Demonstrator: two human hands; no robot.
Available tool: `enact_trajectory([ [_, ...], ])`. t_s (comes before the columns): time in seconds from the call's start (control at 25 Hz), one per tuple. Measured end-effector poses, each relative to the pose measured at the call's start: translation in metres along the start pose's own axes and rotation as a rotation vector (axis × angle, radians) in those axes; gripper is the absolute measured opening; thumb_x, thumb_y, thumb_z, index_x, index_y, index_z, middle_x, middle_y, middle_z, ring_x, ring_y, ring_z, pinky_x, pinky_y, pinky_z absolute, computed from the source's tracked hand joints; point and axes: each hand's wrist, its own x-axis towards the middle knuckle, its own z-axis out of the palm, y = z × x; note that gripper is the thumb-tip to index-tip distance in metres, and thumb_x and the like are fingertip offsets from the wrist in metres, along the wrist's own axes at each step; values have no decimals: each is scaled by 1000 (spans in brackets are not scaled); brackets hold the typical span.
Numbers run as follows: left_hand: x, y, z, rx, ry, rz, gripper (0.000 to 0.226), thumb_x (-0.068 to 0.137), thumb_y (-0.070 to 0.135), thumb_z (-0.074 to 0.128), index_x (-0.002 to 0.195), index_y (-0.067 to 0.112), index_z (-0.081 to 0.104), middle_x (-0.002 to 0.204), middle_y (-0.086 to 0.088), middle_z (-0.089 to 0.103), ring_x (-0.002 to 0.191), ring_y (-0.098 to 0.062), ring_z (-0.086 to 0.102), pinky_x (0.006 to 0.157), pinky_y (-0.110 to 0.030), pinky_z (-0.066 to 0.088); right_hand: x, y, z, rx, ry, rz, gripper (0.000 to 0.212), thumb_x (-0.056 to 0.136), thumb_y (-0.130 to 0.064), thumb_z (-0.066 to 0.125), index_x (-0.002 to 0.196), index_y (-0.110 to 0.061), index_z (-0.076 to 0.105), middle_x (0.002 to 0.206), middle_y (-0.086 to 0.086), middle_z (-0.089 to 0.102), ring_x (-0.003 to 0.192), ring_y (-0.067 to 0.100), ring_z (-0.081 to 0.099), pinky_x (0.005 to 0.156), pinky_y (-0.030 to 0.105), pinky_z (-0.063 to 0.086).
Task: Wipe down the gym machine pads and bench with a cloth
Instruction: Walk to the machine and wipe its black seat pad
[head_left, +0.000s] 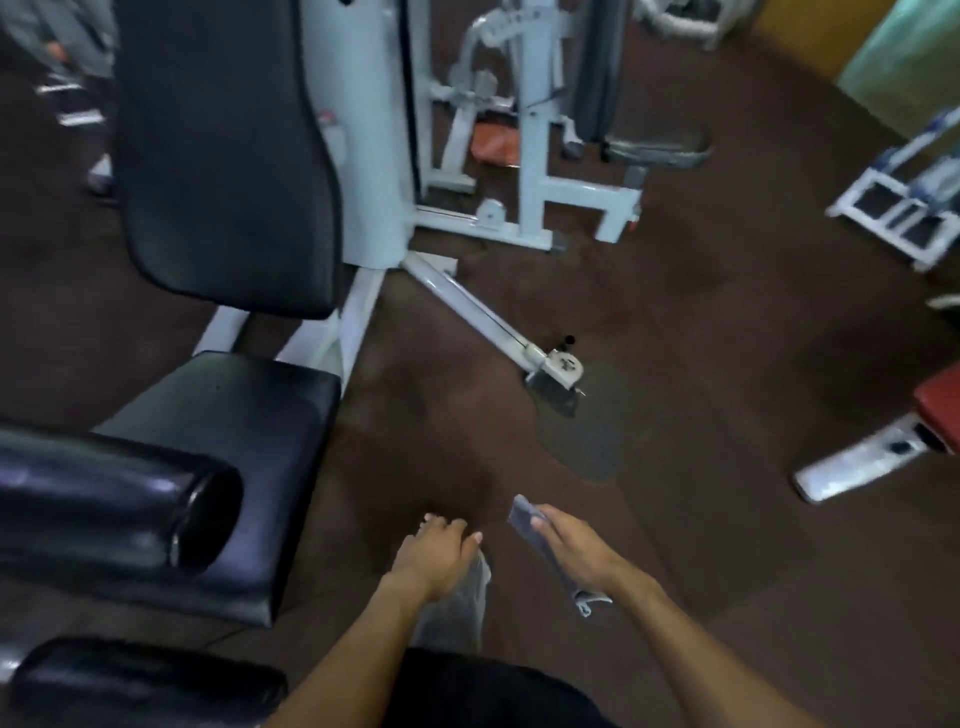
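- Head view: my right hand (576, 553) holds a folded grey cloth (540, 540) with the fingers laid along it; it is above the brown floor (675, 322), touching no pad.
- My left hand (441, 545) has its fingers curled downward. A pale fabric hangs below it; I cannot tell if it grips this.
- The black seat pad (228, 426), the back pad (223, 156) and the roller pad (104, 499) are on my left.
- To do it well, I think I should keep the cloth flat and move in long overlapping strokes, from the back pad downward, edges included.
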Motion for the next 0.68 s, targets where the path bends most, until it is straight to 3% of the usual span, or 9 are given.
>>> enact_trajectory([
  [0.12,33,-35,-42,-88,38,-129,51,104,47,25,140,19,45,141,-10,50,128,-32,47,106,-48,40,74,-53,-20,-68,-94,-64,35,106,-25,39,138,-20,52,135,-10,56,128,4,51,90,1,34],
  [0.24,54,-63,-90,-217,132,-277,52,103,50,25,136,17,49,138,-12,52,127,-32,49,105,-47,40,138,-116,-33,-113,-224,-140,34,107,-14,38,138,-10,50,128,-10,52,112,-18,54,80,-7,34],
  [0.28,58,-71,-106,-263,169,-313,52,103,50,25,135,17,49,137,-13,53,127,-32,49,105,-47,40,160,-137,-36,-146,-256,-166,34,107,-14,38,138,-9,49,127,-9,51,111,-18,54,79,-7,34],
  [0.36,61,-91,-132,-337,242,-396,51,104,49,24,135,17,49,137,-13,53,127,-32,49,104,-46,40,203,-177,-34,-200,-328,-204,36,107,-18,38,140,-10,50,128,-8,51,119,-2,52,84,-4,37],
  [0.44,63,-112,-149,-388,310,-496,52,104,48,24,137,17,48,139,-12,51,128,-32,48,105,-45,39,242,-208,-24,-271,-395,-276,36,107,-26,38,139,-17,51,130,-9,55,118,3,52,95,11,43],
  [0.52,65,-132,-159,-457,342,-592,52,104,48,23,139,17,46,140,-10,50,129,-31,47,106,-46,39,280,-234,-11,-372,-440,-332,37,106,-33,36,139,-25,51,129,-8,60,117,6,56,94,19,42],
  [0.68,80,-173,-171,-564,410,-799,51,104,48,22,140,19,45,140,-7,51,129,-28,47,106,-43,39,352,-281,24,-431,-618,-372,41,107,-31,35,145,-23,45,137,-10,55,128,4,49,89,-4,33],
])
